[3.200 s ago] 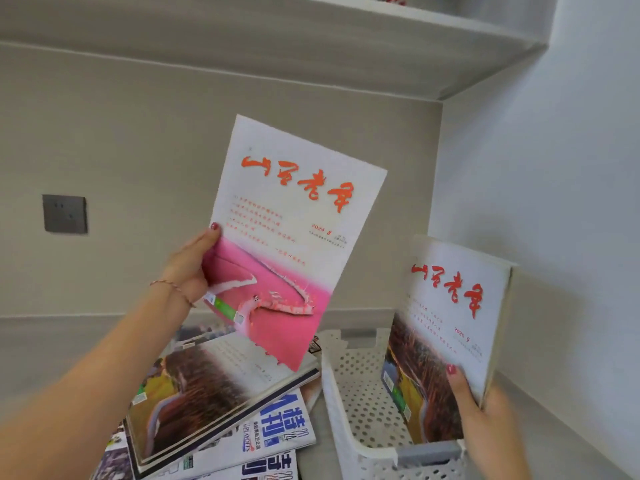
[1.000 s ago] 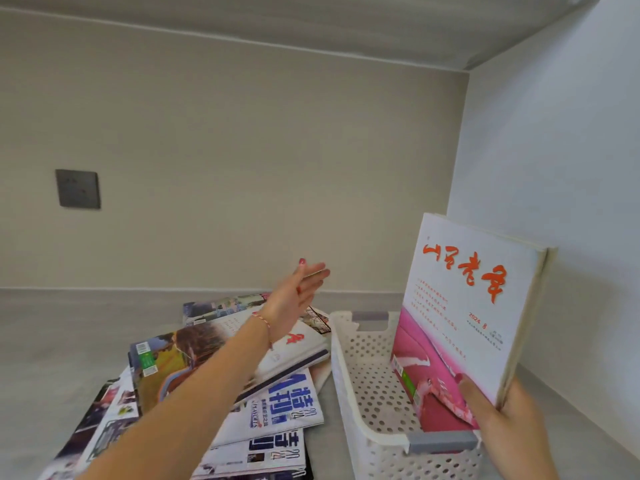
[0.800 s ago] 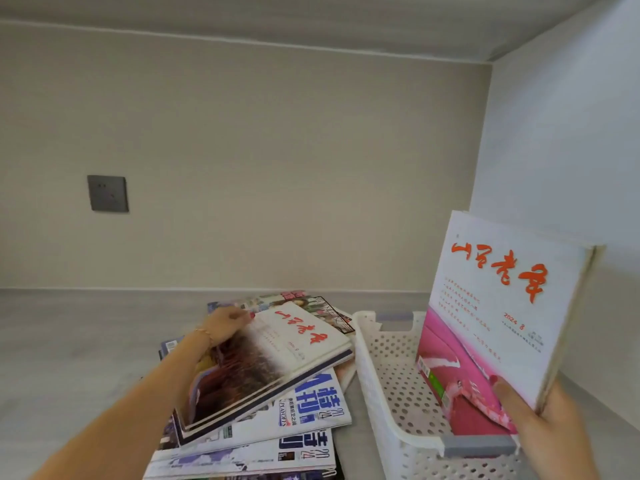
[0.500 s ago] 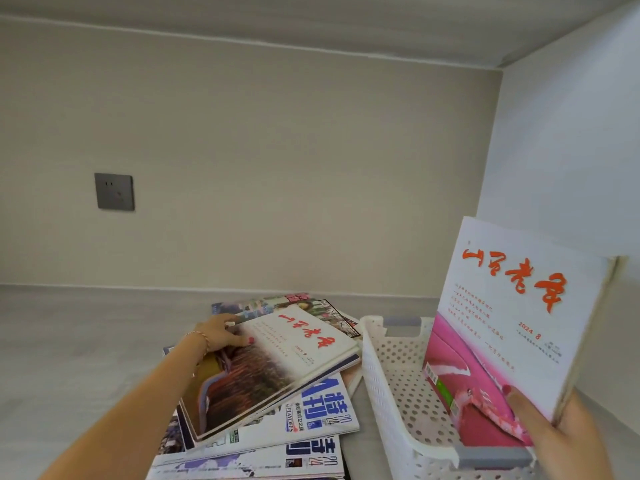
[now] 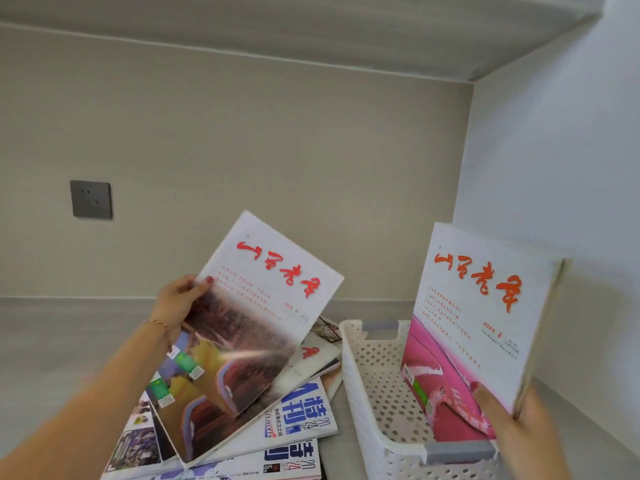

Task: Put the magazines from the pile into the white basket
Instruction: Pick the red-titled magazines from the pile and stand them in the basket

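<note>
My left hand (image 5: 180, 301) grips the left edge of a white magazine (image 5: 242, 337) with red characters and a brown picture, tilted up above the pile of magazines (image 5: 298, 420). The white perforated basket (image 5: 367, 386) stands to the right of the pile. Several magazines (image 5: 481, 327) stand upright in the basket, the front one white and pink. My right hand (image 5: 526, 431) holds them at their lower right corner.
A grey wall socket (image 5: 91, 199) sits on the back wall at the left. A side wall (image 5: 571, 168) rises close to the right of the basket, and a shelf (image 5: 346, 26) hangs overhead. Grey countertop (image 5: 52, 341) stretches left of the pile.
My left hand let go of the pink magazine, now with the upright ones in the basket. It dropped to the pile, gripped the top magazine and lifted it up.
</note>
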